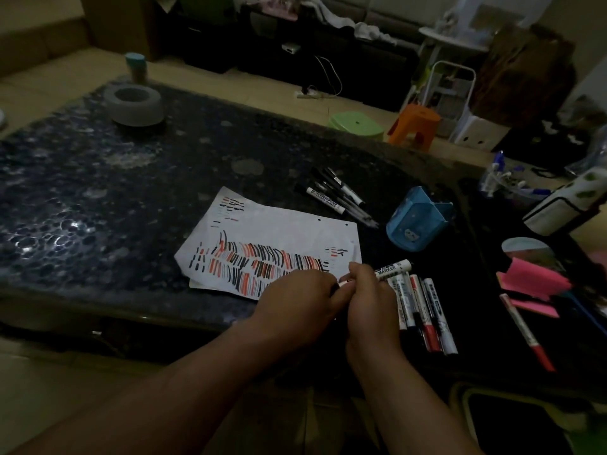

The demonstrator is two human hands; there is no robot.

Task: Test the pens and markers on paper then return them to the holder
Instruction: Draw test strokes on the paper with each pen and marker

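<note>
Both hands meet over the near edge of the paper (279,231). The right hand (371,297) has its fingers curled tight round the barrel of a whiteboard marker (394,269) - a closed grip, with the white labelled body sticking out up and to the right of the knuckles. The left hand (295,297) is curled too, its fingertips pinching what looks like the marker's other end, though it's dim and the fingers cover most of it.

The paper itself is full of red and black test strokes and lies flat on the dark speckled surface (98,192). Just right of the right hand is a row of markers (423,310), lying side by side, touching. The blue holder (417,221) sits tipped over beyond the paper's right corner - well apart from the hands. A bunch of black pens (338,198) lies just left of it. One red-capped marker (525,326) lies alone further right, near some pink sticky notes (532,284).
</note>
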